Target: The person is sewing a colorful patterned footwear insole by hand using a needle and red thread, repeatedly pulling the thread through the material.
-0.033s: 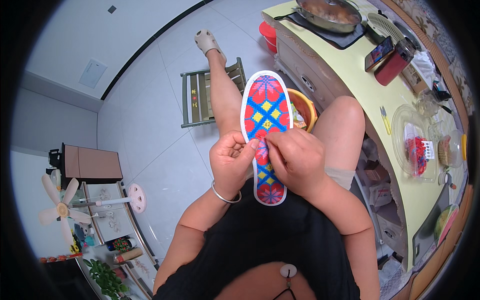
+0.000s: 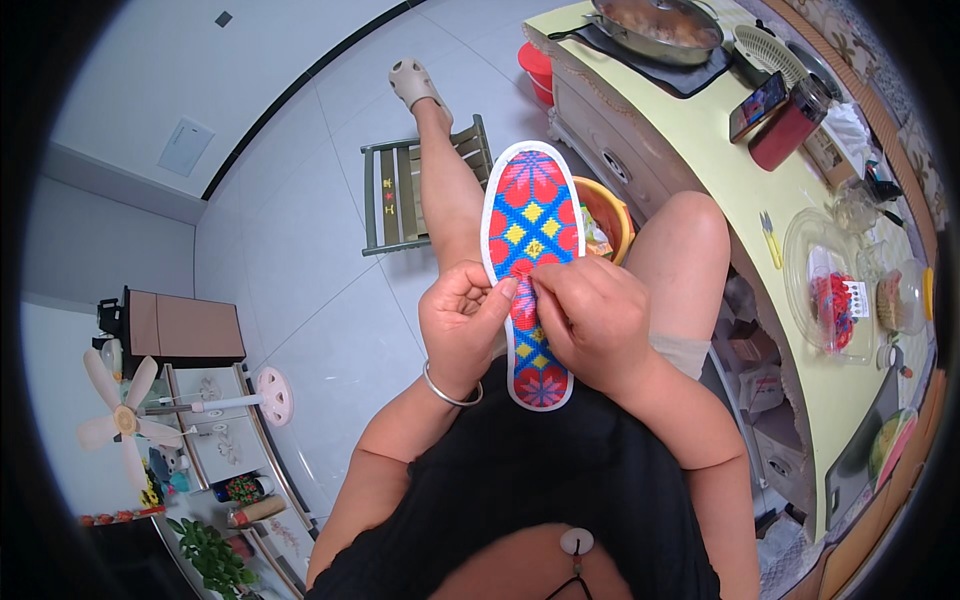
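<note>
An embroidered shoe insole (image 2: 533, 215) with a white edge is held upright over my lap. Red flowers, blue lattice and yellow diamonds cover its face. My left hand (image 2: 465, 318) grips its left edge near the middle, thumb on the front and fingers curled. My right hand (image 2: 597, 318) lies across the right side of the insole, thumb and forefinger pinched together against the stitched face. Whatever sits in that pinch is hidden or too small to make out. Both hands are close together at the narrow part of the insole.
On the right, a yellow-topped counter (image 2: 690, 140) carries a pan (image 2: 665, 35), a propped phone (image 2: 758, 105), a red flask (image 2: 790, 125), yellow-handled snips (image 2: 771, 240) and a clear tray (image 2: 800, 300) with red thread. A folding stool (image 2: 385, 200) and yellow bucket (image 2: 622, 225) stand beyond my lap.
</note>
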`<state>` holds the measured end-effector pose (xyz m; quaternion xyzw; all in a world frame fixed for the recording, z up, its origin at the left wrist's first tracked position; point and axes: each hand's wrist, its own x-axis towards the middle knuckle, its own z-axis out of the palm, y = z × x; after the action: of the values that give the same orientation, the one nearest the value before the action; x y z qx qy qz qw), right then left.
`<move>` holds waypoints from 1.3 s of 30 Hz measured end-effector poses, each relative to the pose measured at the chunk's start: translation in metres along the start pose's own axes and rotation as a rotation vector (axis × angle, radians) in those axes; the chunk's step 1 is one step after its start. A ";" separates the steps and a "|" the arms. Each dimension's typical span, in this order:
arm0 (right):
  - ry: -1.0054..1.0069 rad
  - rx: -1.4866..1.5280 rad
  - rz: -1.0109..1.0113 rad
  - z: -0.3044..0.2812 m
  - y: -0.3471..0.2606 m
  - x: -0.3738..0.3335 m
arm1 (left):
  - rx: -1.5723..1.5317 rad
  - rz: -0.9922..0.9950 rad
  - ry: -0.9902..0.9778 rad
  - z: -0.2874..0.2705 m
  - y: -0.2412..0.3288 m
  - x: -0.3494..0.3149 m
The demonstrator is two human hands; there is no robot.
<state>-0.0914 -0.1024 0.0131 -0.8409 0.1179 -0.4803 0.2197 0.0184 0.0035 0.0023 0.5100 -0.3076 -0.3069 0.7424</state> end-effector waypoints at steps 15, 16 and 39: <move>-0.057 0.028 0.070 -0.007 -0.008 0.002 | 0.127 0.079 0.018 0.001 0.000 -0.003; -0.054 0.029 0.068 -0.007 -0.007 0.002 | 0.126 0.079 0.019 0.002 0.000 -0.003; -0.005 0.043 0.088 -0.004 -0.005 -0.005 | 0.801 0.535 0.085 0.002 -0.009 -0.005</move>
<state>-0.0971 -0.0974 0.0133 -0.8312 0.1438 -0.4706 0.2588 0.0130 0.0036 -0.0065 0.6710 -0.4912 0.0585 0.5523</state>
